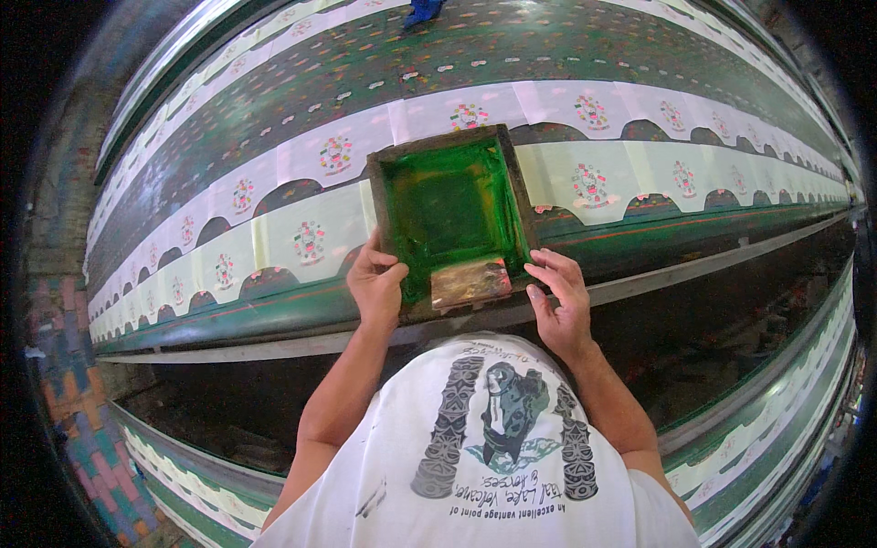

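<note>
A screen-printing frame (516,196) with dark wooden sides and a green, wet-looking mesh lies over the near strips of printed fabric. At its near end rests a flat rectangular piece (470,283), worn brown with colour stains, perhaps a squeegee. My left hand (376,285) pinches the frame's near left side between curled fingers and thumb. On the opposite side, my right hand (565,300) holds the near right edge with its fingertips, thumb slightly apart from them. White fabric (311,239) with small colourful cartoon prints and a scalloped edge runs out from under the frame.
A long green printing table (630,245) crosses the view, with more printed strips (333,155) farther back. Something blue (422,13) lies at the far edge. Behind my arms is a dark gap, then another table with fabric (758,475). Coloured paving (100,457) shows at left.
</note>
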The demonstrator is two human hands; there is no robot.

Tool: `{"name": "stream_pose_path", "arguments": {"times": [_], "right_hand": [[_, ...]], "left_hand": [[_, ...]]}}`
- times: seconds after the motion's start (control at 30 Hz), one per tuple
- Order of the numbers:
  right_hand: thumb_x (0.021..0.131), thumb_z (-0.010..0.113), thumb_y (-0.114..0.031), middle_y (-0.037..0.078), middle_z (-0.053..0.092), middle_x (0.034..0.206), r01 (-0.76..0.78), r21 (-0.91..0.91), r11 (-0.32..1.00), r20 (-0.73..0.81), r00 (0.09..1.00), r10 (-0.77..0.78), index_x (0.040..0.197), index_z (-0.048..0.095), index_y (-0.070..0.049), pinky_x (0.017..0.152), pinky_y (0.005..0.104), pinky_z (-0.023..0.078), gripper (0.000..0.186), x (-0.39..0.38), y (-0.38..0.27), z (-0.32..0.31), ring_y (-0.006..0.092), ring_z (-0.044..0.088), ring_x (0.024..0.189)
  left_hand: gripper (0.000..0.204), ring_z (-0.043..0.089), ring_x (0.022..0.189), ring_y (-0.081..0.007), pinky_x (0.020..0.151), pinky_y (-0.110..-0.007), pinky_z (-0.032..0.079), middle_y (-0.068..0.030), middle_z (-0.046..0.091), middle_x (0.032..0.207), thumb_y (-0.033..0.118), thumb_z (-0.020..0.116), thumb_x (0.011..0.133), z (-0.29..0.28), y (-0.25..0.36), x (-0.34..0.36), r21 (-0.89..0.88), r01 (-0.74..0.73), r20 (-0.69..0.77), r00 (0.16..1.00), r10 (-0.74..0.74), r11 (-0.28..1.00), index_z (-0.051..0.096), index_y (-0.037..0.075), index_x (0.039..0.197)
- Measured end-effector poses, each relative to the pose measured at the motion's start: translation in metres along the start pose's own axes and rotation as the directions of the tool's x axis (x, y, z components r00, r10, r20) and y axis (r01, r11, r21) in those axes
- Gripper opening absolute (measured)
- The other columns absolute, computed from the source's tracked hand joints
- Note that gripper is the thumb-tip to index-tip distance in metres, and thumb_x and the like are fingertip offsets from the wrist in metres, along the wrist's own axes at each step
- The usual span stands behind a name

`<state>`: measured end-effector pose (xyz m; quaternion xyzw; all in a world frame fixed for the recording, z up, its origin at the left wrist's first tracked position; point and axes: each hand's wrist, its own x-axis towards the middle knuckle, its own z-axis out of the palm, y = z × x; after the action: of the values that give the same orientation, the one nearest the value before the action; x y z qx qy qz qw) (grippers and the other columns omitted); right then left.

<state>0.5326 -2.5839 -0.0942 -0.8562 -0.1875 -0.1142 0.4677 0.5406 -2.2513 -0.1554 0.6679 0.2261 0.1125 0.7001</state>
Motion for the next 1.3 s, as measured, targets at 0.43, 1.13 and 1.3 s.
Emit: {"name": "stream_pose_path", "arguments": {"times": [0.43, 1.13, 1.3], "right_hand": [[0.095, 0.067, -0.014, 0.014, 0.072, 0.132, 0.385, -0.240, 0.891, 0.481, 0.844, -0.235, 0.132, 0.075, -0.004, 0.109, 0.0494, 0.056, 0.040, 0.038, -0.055, 0.040, 0.0352, 0.070, 0.125], [0.084, 0.075, -0.008, 0.014, 0.076, 0.104, 0.315, -0.363, 0.877, 0.450, 0.883, -0.131, 0.122, 0.086, -0.028, 0.098, 0.0529, 0.060, 0.044, 0.208, 0.005, 0.098, 0.0393, 0.074, 0.108], [0.086, 0.075, -0.015, 0.010, 0.076, 0.100, 0.383, -0.460, 0.801, 0.544, 0.835, -0.087, 0.118, 0.087, -0.033, 0.093, 0.0518, 0.060, 0.039, 0.151, -0.011, 0.091, 0.0348, 0.074, 0.105]], "left_hand": [[0.021, 0.055, 0.156, -0.0320, 0.126, -0.038, 0.040, -0.0341, 0.053, 0.169, -0.015, 0.073, 0.076, 0.003, -0.003, 0.001, -0.044, -0.107, 0.035, 0.993, 0.109, 0.993, 0.063, 0.003, 0.080], [0.019, 0.063, 0.143, -0.0379, 0.120, -0.043, 0.045, -0.0321, 0.063, 0.160, -0.012, 0.073, 0.073, -0.003, -0.009, 0.005, 0.192, -0.292, 0.080, 0.956, 0.281, 0.937, 0.061, 0.002, 0.077], [0.029, 0.061, 0.139, -0.0339, 0.123, -0.047, 0.043, -0.0231, 0.061, 0.158, -0.016, 0.072, 0.080, -0.007, -0.035, 0.012, -0.055, -0.249, 0.182, 0.950, 0.254, 0.967, 0.067, 0.003, 0.102]]}}
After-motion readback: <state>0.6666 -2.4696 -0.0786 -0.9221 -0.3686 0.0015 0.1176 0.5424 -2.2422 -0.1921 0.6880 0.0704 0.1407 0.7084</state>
